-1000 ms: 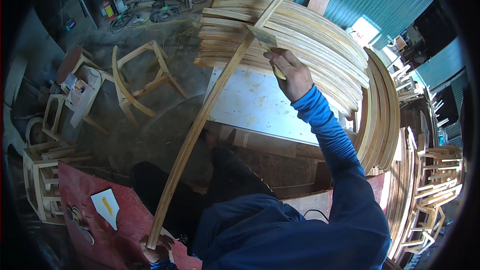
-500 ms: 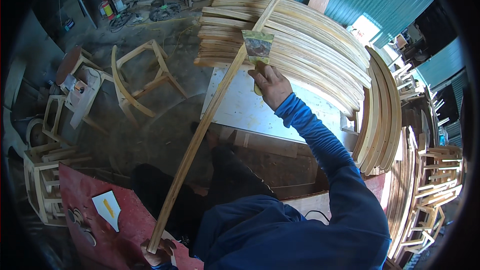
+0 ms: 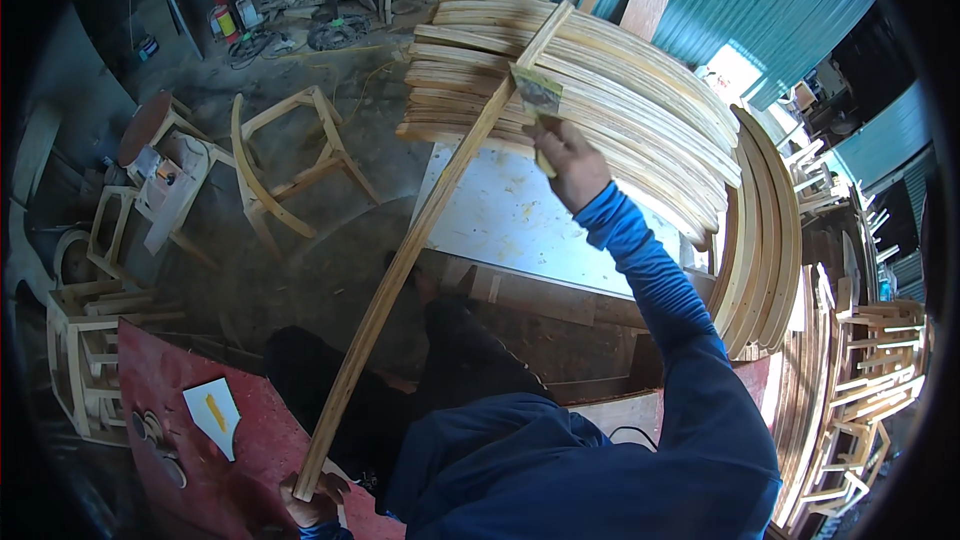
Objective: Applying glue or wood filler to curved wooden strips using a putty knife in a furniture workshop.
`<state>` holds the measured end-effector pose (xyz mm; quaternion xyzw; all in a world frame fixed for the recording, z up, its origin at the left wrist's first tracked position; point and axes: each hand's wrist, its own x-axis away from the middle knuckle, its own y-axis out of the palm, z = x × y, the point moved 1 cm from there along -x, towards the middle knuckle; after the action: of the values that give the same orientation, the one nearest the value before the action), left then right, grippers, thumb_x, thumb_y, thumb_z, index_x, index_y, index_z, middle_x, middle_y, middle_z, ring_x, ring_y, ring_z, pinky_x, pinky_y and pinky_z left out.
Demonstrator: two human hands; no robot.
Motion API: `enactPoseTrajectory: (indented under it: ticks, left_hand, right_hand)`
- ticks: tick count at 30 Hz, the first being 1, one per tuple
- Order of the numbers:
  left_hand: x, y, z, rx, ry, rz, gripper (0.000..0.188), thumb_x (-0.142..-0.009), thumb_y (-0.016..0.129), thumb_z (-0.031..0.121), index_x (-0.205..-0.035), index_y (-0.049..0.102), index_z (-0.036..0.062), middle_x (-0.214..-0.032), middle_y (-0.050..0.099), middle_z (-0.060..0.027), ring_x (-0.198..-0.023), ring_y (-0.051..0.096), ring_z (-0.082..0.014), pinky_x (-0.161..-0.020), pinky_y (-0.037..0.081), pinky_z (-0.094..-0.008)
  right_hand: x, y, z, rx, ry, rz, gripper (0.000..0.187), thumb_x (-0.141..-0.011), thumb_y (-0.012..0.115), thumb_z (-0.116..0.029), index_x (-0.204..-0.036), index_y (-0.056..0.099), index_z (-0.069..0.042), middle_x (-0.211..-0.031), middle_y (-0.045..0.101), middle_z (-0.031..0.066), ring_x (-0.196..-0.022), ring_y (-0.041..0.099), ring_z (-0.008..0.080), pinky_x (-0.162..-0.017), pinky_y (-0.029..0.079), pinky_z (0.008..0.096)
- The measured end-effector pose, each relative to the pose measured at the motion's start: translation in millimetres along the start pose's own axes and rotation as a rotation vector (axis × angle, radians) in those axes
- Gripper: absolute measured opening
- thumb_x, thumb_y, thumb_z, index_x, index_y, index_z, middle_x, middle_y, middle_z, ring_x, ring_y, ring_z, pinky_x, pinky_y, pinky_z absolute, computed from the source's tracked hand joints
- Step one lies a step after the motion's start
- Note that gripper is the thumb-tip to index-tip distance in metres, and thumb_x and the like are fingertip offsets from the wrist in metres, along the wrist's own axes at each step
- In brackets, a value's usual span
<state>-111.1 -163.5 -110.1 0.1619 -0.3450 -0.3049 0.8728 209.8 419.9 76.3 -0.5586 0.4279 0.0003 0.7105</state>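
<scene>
My left hand [image 3: 316, 503] is closed around the near end of a long wooden strip [image 3: 402, 258], which slants up and away to the right. The strip's far part lies across a pile of curved wooden slats [image 3: 610, 105]. In my right hand [image 3: 575, 165] is a putty knife [image 3: 538, 90], its wide, stained blade pointing away from me. One corner of the blade is at the strip's right edge; whether it presses on the wood I cannot tell. A white board [image 3: 212, 418] with a yellow smear of putty sits on the red surface at lower left.
Below the slats is a white tabletop [image 3: 480, 205]. More curved slats [image 3: 757, 240] stand at its right end. Unfinished chair frames [image 3: 290, 165] are on the floor at left, and others [image 3: 870, 390] are stacked at far right. Round pieces [image 3: 150, 428] rest on the red surface [image 3: 190, 370].
My right hand and the putty knife have shifted right and slightly nearer, and the blade has tilted. The left hand still grips the strip's near end. The view has shifted slightly.
</scene>
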Motion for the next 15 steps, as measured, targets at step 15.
enactPoseTrajectory:
  ticks: [15]
  left_hand:
    - [11,46,14,0.042,0.037,-0.185,0.071,-0.092,0.040,0.051,-0.104,0.063,-0.0146,-0.056,0.062,-0.0226,-0.047,0.059,-0.0356,-0.058,0.052,-0.0439]
  right_hand:
    - [-29,-8,14,0.079,-0.018,-0.033,0.031,-0.084,0.066,-0.005,-0.116,0.065,-0.007,-0.104,0.065,0.0124,-0.085,0.067,0.0325,-0.072,0.058,0.0387]
